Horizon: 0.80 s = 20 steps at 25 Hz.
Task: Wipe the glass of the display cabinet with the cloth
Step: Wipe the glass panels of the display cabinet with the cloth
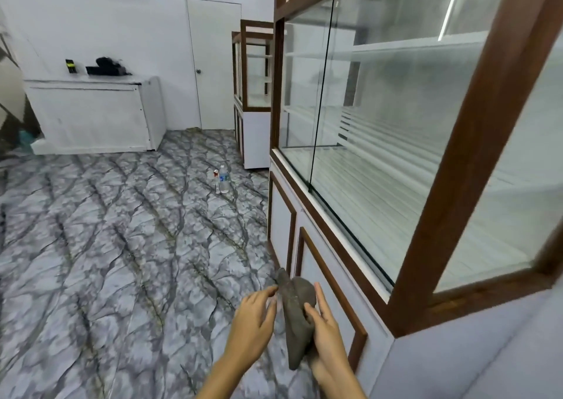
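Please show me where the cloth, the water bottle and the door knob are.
cloth (297,316): head view, on its bunched grey middle.
water bottle (224,180): head view, on its labelled body.
door knob (198,71): head view, on the round knob.

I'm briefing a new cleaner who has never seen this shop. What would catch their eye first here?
The big wood-framed display cabinet with empty glass shelves fills the right side. Low in the middle, the right hand grips a grey cloth while the left hand touches its top corner. Farther back, a water bottle stands on the marbled floor.
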Motion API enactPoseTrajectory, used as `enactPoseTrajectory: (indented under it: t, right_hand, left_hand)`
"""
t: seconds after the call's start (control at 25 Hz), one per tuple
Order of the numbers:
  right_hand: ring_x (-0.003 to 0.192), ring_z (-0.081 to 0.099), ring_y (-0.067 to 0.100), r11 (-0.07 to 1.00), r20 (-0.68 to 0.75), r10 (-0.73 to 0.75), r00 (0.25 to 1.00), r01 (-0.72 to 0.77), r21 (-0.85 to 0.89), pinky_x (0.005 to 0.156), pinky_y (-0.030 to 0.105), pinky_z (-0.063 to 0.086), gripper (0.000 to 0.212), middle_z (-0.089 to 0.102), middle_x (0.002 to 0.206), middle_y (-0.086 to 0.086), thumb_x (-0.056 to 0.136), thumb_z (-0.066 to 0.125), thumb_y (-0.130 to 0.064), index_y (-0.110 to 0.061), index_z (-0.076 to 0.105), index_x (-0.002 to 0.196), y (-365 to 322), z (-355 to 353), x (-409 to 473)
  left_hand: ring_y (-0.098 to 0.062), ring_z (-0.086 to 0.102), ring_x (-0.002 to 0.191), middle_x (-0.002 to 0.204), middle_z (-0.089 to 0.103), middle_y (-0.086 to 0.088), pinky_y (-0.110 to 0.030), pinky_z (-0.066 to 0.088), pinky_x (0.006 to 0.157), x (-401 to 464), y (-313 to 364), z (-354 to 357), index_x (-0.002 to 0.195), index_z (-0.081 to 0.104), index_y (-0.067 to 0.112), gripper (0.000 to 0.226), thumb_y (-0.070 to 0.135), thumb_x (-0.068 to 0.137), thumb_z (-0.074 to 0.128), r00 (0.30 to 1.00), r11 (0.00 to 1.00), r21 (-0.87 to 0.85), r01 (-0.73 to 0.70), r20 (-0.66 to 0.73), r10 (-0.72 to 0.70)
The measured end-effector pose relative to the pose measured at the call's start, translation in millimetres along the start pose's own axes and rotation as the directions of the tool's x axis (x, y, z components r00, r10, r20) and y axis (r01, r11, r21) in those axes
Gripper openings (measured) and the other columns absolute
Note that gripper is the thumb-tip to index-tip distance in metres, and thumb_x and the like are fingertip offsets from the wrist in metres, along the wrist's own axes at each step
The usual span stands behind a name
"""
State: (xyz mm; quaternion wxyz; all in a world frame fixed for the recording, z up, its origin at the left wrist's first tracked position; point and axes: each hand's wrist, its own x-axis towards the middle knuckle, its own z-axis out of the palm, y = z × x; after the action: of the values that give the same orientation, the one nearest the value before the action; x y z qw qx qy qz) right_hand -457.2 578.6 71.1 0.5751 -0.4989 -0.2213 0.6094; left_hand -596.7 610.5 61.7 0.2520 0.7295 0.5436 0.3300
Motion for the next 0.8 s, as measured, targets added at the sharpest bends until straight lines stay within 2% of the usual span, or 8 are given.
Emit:
enactPoseTrajectory:
  t: [0.12, 0.28, 0.4, 0.52, 0.6, 0.72, 0.8]
  right_hand:
    - [0.114, 0.061, 0.031, 0.998, -0.009, -0.022, 1.0, 0.022, 0.054, 0.098, 0.045, 0.049, 0.045, 0.057, 0.137, 0.009, 0.098, 0.051, -0.01, -0.032, 0.05, 0.138, -35, 22, 70]
    - [0.114, 0.063, 0.026, 0.989, 0.024, -0.102, 0.994, 0.099, 0.114, 0.093, 0.041, 0.053, 0.051, 0.062, 0.132, 0.007, 0.085, 0.062, -0.033, -0.032, 0.054, 0.135, -89, 50, 131]
    - [0.104, 0.069, 0.024, 0.977, 0.033, -0.158, 0.987, 0.152, 0.151, 0.077, 0.035, 0.059, 0.045, 0.07, 0.117, 0.01, 0.087, 0.061, -0.027, -0.022, 0.057, 0.132, -123, 59, 163]
    - [0.101, 0.07, 0.022, 0.961, -0.076, -0.239, 0.968, 0.247, 0.124, 0.084, 0.04, 0.058, 0.039, 0.072, 0.113, 0.007, 0.091, 0.06, -0.01, -0.025, 0.061, 0.127, -153, 62, 196]
    - [0.097, 0.071, 0.017, 0.946, -0.17, -0.299, 0.939, 0.315, 0.079, 0.075, 0.032, 0.058, 0.04, 0.072, 0.112, 0.001, 0.091, 0.06, -0.008, -0.033, 0.061, 0.122, -172, 67, 209]
    - [0.102, 0.069, 0.011, 0.897, -0.334, -0.41, 0.849, 0.442, 0.021, 0.077, 0.026, 0.055, 0.042, 0.071, 0.113, -0.01, 0.089, 0.063, -0.013, -0.037, 0.061, 0.123, -197, 84, 227]
    - [0.103, 0.067, 0.005, 0.847, -0.441, -0.49, 0.752, 0.53, -0.038, 0.08, 0.022, 0.053, 0.04, 0.07, 0.113, -0.017, 0.089, 0.063, -0.015, -0.042, 0.062, 0.119, -210, 102, 236]
  left_hand:
    - [0.003, 0.037, 0.121, 0.13, 0.047, 0.021, -0.014, 0.029, 0.098, 83, -11, -7, 0.138, 0.04, 0.035, 0.037, 0.036, 0.102, 0.034, 0.996, 0.998, 0.005, -0.059, 0.06, 0.058]
    - [0.0, 0.039, 0.123, 0.133, 0.048, 0.016, -0.021, 0.033, 0.105, 183, -11, 3, 0.139, 0.038, 0.037, 0.038, 0.033, 0.102, 0.035, 0.976, 0.978, -0.021, -0.209, 0.064, 0.21]
    - [-0.002, 0.033, 0.129, 0.14, 0.037, 0.016, -0.025, 0.031, 0.109, 244, -6, 19, 0.136, 0.036, 0.045, 0.04, 0.039, 0.098, 0.029, 0.932, 0.936, -0.042, -0.349, 0.09, 0.351]
    - [0.0, 0.028, 0.133, 0.147, 0.029, 0.016, -0.029, 0.031, 0.11, 311, 1, 33, 0.135, 0.041, 0.048, 0.041, 0.046, 0.097, 0.027, 0.881, 0.881, -0.121, -0.458, 0.074, 0.468]
    - [0.001, 0.026, 0.135, 0.152, 0.027, 0.014, -0.032, 0.03, 0.11, 353, 9, 38, 0.136, 0.042, 0.047, 0.042, 0.048, 0.096, 0.027, 0.849, 0.842, -0.147, -0.519, 0.023, 0.528]
    - [-0.001, 0.021, 0.14, 0.153, 0.027, 0.012, -0.033, 0.022, 0.111, 417, 25, 38, 0.137, 0.044, 0.04, 0.042, 0.045, 0.098, 0.03, 0.773, 0.758, -0.166, -0.631, -0.045, 0.633]
    - [-0.008, 0.018, 0.144, 0.154, 0.028, 0.009, -0.032, 0.018, 0.114, 455, 36, 34, 0.139, 0.045, 0.033, 0.043, 0.041, 0.098, 0.032, 0.685, 0.669, -0.161, -0.725, -0.069, 0.725]
